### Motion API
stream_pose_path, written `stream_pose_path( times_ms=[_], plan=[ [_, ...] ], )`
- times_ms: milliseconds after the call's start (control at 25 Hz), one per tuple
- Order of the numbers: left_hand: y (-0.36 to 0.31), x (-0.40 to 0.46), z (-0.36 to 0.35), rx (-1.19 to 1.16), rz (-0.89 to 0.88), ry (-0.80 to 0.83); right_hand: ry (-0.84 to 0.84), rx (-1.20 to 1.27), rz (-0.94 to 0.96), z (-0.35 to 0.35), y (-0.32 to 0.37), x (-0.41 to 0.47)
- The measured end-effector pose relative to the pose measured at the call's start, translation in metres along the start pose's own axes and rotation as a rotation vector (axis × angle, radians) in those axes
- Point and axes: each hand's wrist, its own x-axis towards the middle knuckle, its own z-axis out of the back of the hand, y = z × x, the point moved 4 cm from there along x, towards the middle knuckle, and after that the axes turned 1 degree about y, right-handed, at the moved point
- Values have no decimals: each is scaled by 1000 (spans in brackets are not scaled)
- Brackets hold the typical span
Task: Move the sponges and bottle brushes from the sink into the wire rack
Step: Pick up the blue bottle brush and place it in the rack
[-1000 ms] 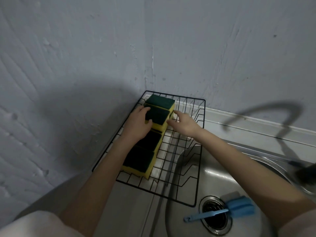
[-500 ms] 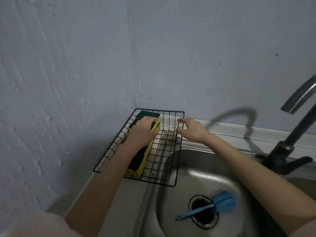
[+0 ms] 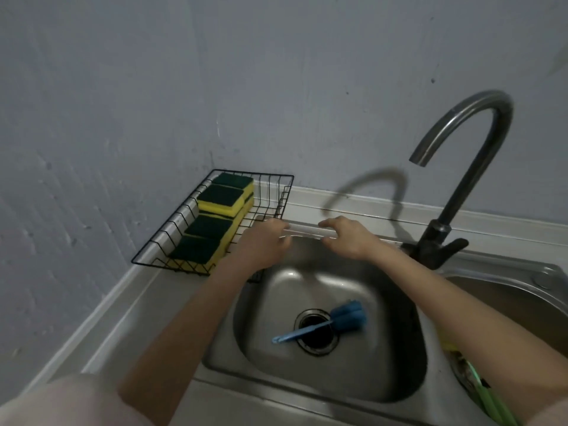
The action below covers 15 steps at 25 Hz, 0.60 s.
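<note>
— Steel sink [image 3: 396, 358] first, since everything sits around it. What's inside?

— One blue bottle brush [image 3: 325, 324], lying across the drain [image 3: 316, 332]. Its bristled head is to the right of the drain and its handle runs down to the left, past the drain's near edge.

— And the sponges?

— Four yellow sponges [image 3: 212, 222] with dark green tops, all in the black wire rack [image 3: 278, 192], which stands on the counter [image 3: 129, 315] at the sink's far left corner, tucked against the wall [image 3: 123, 87]. They run in a row along the rack's left side; the part of the rack nearer the sink holds nothing I can see.

— Where are the hands?

— Both are over the sink's far rim. The left hand [image 3: 261, 244] is at the rack's near right corner, fingers loosely bent toward the rim, its grip around nothing. The right hand [image 3: 347, 238] is just beside it, apart from it, fingers also loosely curled and pointing left, its grip likewise holding nothing.

— Anything else near the sink?

— A dark curved faucet [image 3: 461, 186] rises from behind the sink's far right corner. At the sink's right edge, under the right forearm, there is something yellow and green, too blurred to make out.
</note>
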Motion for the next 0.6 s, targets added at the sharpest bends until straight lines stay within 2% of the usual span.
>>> stream_pose_path(
  times_ms=[240, 600],
  plan=[
    [-17, -3, -65, 45, 47, 142, 104, -47, -20, -33, -55, -13],
    [10, 3, -170, -96, 244, 369, 284, -126, -61, -103, -111, 11]
  ],
)
